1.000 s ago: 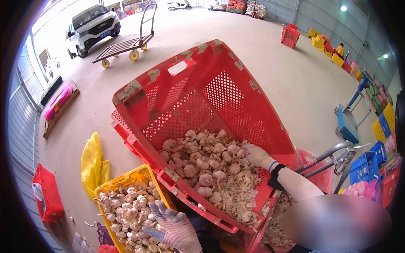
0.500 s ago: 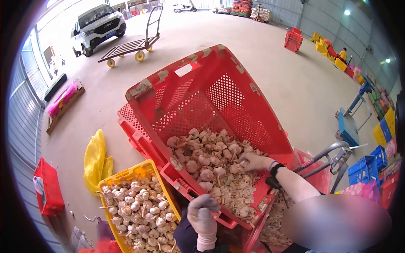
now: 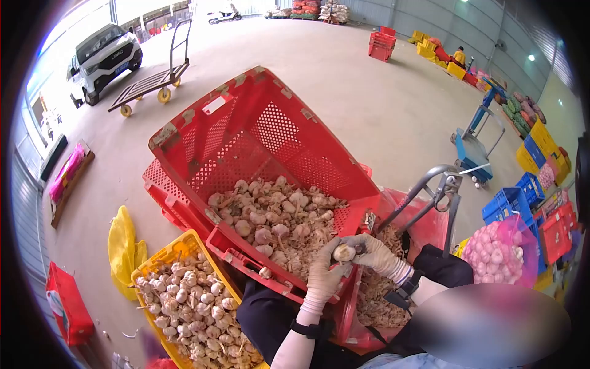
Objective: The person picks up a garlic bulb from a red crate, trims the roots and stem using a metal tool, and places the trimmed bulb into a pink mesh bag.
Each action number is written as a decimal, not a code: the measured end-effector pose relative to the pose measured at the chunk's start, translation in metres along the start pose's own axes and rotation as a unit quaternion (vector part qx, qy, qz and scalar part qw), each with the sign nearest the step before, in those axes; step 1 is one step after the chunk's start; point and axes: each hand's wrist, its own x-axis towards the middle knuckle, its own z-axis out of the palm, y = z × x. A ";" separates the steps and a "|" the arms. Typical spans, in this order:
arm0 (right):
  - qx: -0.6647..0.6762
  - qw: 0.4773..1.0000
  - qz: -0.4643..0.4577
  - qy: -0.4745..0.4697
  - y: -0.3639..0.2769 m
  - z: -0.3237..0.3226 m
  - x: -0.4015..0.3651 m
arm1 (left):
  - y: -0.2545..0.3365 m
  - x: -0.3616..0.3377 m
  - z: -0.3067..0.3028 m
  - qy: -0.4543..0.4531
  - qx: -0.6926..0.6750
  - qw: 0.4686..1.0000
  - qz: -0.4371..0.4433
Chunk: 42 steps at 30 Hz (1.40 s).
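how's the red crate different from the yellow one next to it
The red crate is tilted up on another red crate, with garlic heaped at its low end; the yellow crate lies flat on the floor, filled across. The red crate looks bigger than the yellow crate. The left hand and right hand hold a garlic bulb at the red crate's near edge, not the yellow crate's. Both are plastic crates holding garlic.

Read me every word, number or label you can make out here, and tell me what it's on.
No text can be read.
White van: front badge and blue plate, too small and blurred.
Red crate: worn tape patches on the rim, nothing legible.
Small tag on the crate's near corner: blurred.
Garlic bulb in the left hand: no marking.
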 end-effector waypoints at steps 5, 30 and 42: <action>-0.027 0.998 -0.020 0.045 0.004 -0.003 -0.022 | 0.000 -0.004 0.015 -0.046 0.050 0.997 -0.033; -0.146 0.961 -0.126 0.198 0.050 -0.042 -0.100 | -0.020 -0.021 0.097 -0.100 -0.173 0.966 -0.161; -0.027 0.986 -0.032 0.164 0.034 -0.045 -0.109 | -0.025 -0.019 0.100 -0.123 -0.070 0.971 -0.195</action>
